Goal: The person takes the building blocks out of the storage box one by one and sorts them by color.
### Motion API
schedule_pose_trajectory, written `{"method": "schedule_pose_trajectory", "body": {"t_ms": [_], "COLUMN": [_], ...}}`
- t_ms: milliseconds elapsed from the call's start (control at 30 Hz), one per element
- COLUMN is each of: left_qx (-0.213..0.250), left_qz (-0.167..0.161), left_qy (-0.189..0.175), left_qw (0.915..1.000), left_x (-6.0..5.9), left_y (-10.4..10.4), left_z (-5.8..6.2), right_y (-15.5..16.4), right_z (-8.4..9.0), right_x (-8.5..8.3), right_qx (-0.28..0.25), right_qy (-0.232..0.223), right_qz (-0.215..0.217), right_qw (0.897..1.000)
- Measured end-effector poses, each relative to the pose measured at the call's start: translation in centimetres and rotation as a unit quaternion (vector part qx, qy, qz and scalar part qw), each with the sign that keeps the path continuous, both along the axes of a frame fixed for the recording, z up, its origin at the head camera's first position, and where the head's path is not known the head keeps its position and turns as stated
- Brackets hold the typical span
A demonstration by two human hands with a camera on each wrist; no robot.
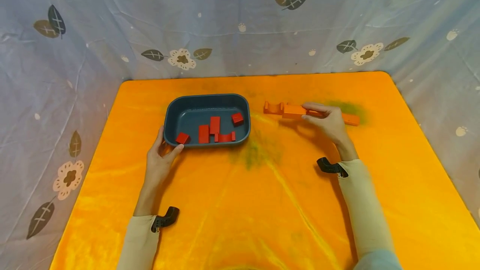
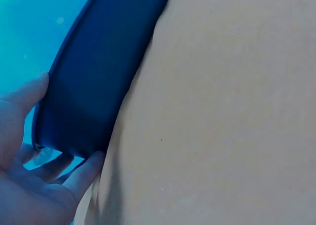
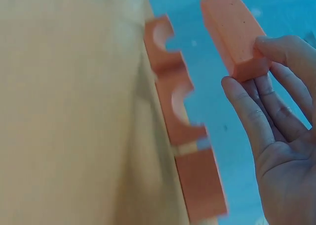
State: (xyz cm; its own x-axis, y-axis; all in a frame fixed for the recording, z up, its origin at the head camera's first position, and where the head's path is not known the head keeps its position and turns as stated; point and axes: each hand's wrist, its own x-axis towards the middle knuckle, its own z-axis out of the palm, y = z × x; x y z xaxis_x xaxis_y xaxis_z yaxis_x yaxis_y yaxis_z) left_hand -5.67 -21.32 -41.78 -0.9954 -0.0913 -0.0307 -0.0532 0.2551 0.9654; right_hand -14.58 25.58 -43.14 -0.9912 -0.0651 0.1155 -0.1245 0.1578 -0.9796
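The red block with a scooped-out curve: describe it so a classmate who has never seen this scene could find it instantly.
On the yellow-orange cloth, find the dark blue-grey rectangular tray with rounded corners. Inside it, along the near wall and right of centre, lies the red scooped block. Its curved hollow sets it apart from the four straight-edged red blocks there.

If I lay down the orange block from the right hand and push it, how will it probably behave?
The orange block looks stiff: its edges are straight where the right hand pinches it. Its flat faces suggest it would slide rather than roll, perhaps unevenly, since the yellow cloth has creases.
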Motion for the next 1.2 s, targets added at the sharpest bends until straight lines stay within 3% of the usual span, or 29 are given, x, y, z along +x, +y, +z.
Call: {"method": "schedule_pose_trajectory", "body": {"t_ms": [167, 233, 467, 667, 933, 1000, 1100, 1200], "left_qx": [0.004, 0.005, -0.006, -0.003, -0.003, -0.002, 0.001, -0.002], "left_qz": [-0.002, -0.003, 0.000, 0.000, -0.003, -0.002, 0.000, 0.004], "left_qy": [0.000, 0.000, -0.002, 0.001, -0.008, -0.005, 0.002, 0.006], "left_qw": [1.0000, 1.0000, 1.0000, 1.0000, 1.0000, 1.0000, 1.0000, 1.0000], "left_x": [0.0, 0.0, 0.0, -0.1, -0.5, -0.7, -0.9, -0.8], "left_y": [0.0, 0.0, 0.0, -0.2, -0.2, -0.5, -0.9, -1.1], "left_z": [0.0, -0.1, 0.3, 0.1, -0.8, -1.6, -2.7, -3.0], "right_y": [3.3, 4.5, 8.9, 12.4, 17.1, 18.0, 19.1, 19.9], "right_z": [-0.3, -0.2, -0.1, 0.0, -0.2, -0.3, -0.5, -0.9], "right_x": [0.6, 0.8, 1.5, 2.7, 4.9, 5.3, 5.5, 5.4], "right_qx": [-0.063, -0.062, 0.020, 0.121, 0.156, 0.162, 0.165, 0.165], "right_qy": [0.020, 0.025, -0.003, -0.044, -0.081, -0.088, -0.095, -0.105], "right_qz": [-0.030, -0.045, -0.088, -0.128, -0.155, -0.158, -0.159, -0.158], "right_qw": [0.997, 0.997, 0.996, 0.983, 0.972, 0.970, 0.969, 0.968]}}
